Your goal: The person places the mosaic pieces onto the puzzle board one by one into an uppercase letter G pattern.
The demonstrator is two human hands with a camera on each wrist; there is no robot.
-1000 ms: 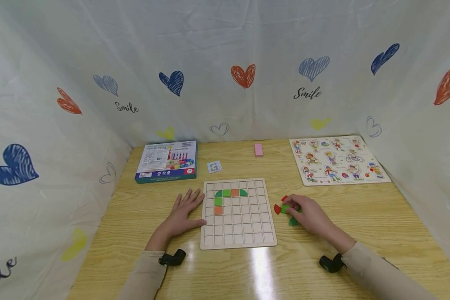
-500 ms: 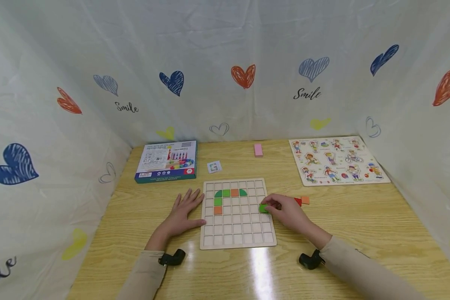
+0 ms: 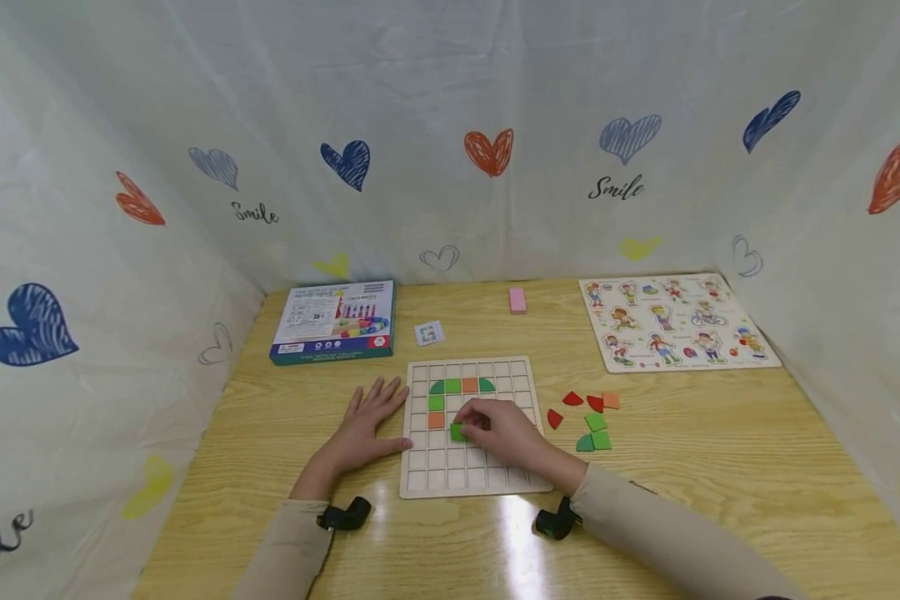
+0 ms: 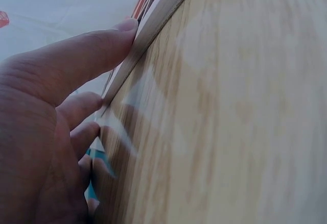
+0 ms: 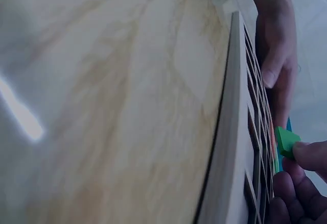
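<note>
My right hand point(image 3: 502, 429) is over the wooden grid board point(image 3: 498, 479), pinching a green square tile point(image 3: 457, 432) between thumb and fingers. In the right wrist view the same green tile point(image 5: 287, 141) is held at the fingertips, tilted above the board's cells. Just up and left of it, an orange tile point(image 3: 437, 421) sits in a cell under a green tile point(image 3: 437, 403). Along an upper row lie green and orange pieces, with a rounded dark green piece point(image 3: 487, 385) at the right end. My left hand point(image 3: 367, 429) lies with fingers spread, touching the board's left edge.
Right of the board lie loose red quarter-round pieces point(image 3: 555, 419), green tiles point(image 3: 602, 440) and an orange square point(image 3: 611, 401). Behind are a boxed game point(image 3: 333, 323), a small pattern card point(image 3: 429, 333), a pink block point(image 3: 517, 301) and a picture puzzle board point(image 3: 678, 322).
My right hand has picked a green tile from the loose pieces and carried it left over the board, uncovering the pile. The left hand stays in place.
</note>
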